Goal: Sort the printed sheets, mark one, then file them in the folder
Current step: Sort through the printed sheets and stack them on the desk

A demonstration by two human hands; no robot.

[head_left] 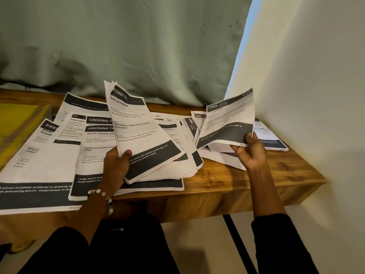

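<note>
- Hidden: left hand grips a thin stack of sheets by its lower left edge, thumb on top, fingers curled behind the paper and out of sight. How many pages in that stack: cannot tell.
- Right hand pinches one raised sheet at its lower right corner, thumb in front, fingers underneath; print on it is blurred.
- Yellow folder lies at the far left of the desk, cut off by the frame edge, partly under a printed sheet.
- Most body text is too small to read; headings "DRESSING TABLE" show on several pages.
- Count: two hands, one folder, one beaded bracelet on the left wrist. Loose sheets overlap, so no exact count; at least six lie flat.
- Small pile of sheets sits in the right rear corner, touching the wall.
- Edges: front sheets at left overhang the desk's near edge. Bare wood shows at the front right corner.
- Curtain hangs behind the desk.
</note>
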